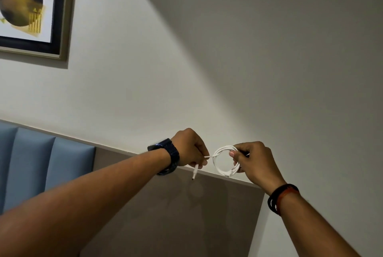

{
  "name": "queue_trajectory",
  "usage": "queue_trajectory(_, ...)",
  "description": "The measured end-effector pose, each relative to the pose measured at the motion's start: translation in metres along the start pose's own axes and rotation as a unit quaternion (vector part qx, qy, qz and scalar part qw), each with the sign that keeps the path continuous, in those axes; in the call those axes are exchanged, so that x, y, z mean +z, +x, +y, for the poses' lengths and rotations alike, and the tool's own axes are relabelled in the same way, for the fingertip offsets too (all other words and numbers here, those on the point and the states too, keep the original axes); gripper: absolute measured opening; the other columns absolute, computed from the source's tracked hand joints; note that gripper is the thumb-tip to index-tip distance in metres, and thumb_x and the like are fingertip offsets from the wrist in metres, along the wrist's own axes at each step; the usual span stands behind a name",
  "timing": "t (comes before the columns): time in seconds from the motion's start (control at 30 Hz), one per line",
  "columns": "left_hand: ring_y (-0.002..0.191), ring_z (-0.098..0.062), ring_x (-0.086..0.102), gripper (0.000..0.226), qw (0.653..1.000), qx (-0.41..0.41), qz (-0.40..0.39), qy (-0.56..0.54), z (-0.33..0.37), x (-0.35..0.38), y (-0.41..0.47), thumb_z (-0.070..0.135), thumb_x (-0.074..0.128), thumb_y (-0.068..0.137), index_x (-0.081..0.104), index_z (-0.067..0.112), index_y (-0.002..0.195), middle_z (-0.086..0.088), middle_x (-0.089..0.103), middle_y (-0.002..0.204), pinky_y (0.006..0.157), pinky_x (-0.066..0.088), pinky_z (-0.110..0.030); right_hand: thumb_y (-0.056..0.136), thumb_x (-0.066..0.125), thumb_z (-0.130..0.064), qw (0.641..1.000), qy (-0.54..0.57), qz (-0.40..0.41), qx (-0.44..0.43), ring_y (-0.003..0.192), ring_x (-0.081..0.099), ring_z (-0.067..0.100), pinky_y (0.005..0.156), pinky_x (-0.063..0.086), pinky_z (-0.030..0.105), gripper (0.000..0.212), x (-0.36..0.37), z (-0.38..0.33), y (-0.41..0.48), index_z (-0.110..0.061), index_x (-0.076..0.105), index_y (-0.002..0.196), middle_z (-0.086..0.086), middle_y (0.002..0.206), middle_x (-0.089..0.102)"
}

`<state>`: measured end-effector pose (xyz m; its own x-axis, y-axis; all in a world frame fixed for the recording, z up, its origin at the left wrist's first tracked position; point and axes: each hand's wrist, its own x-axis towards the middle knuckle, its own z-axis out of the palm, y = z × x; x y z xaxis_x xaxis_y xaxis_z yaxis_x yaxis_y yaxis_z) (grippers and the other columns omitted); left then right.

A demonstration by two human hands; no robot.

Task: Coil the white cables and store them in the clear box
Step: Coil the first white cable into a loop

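Note:
A white cable [216,154] is wound into a small round coil held up in the air in front of the wall. My right hand [253,160] pinches the coil's right side between thumb and fingers. My left hand [189,148], with a dark watch on its wrist, grips the cable's loose end just left of the coil. The free plug [194,172] hangs down below that hand. The clear box is not in view.
A framed picture [27,8] hangs on the white wall at the upper left. A blue padded panel [41,163] sits at the lower left, beside a grey-brown panel [176,215] below my hands.

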<state>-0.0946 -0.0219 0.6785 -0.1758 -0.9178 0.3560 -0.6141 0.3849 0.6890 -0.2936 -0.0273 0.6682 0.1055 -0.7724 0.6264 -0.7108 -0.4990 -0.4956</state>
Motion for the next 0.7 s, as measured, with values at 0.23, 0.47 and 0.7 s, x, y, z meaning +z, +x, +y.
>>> queue_trajectory(0.23,0.054,0.002,0.061,0.009,0.994,0.06,0.087,0.037,-0.021,-0.022,0.006,0.012,0.073,0.077,0.076,0.02,0.073,0.003,0.072,0.063,0.064,0.05,-0.015,0.088,0.062,-0.008,0.997,0.075,-0.034,-0.008,0.06,0.069,0.021,0.058,0.06,0.024,0.016,-0.001,-0.007,-0.002,-0.003,0.07,0.076,0.02,0.069,0.065)
queue_trajectory(0.47,0.078,-0.013,0.054,0.013,0.967,0.085,0.203,-0.124,-0.033,0.002,0.011,0.015,0.076,0.076,0.078,0.016,0.089,-0.003,0.06,0.09,0.063,0.047,-0.02,0.088,0.063,-0.008,0.95,0.293,-0.08,0.073,0.064,0.069,0.023,0.062,0.06,0.031,0.014,-0.006,-0.02,-0.004,-0.011,0.076,0.085,0.011,0.065,0.066)
queue_trajectory(0.7,0.082,-0.014,0.07,0.017,0.944,0.044,0.195,-0.262,-0.026,0.033,0.012,0.013,0.061,0.089,0.074,0.014,0.1,-0.001,0.074,0.09,0.068,0.055,-0.014,0.087,0.064,-0.009,0.948,0.303,-0.051,0.086,0.066,0.071,0.024,0.059,0.058,0.028,0.013,0.001,-0.024,-0.005,-0.013,0.076,0.086,0.011,0.066,0.069)
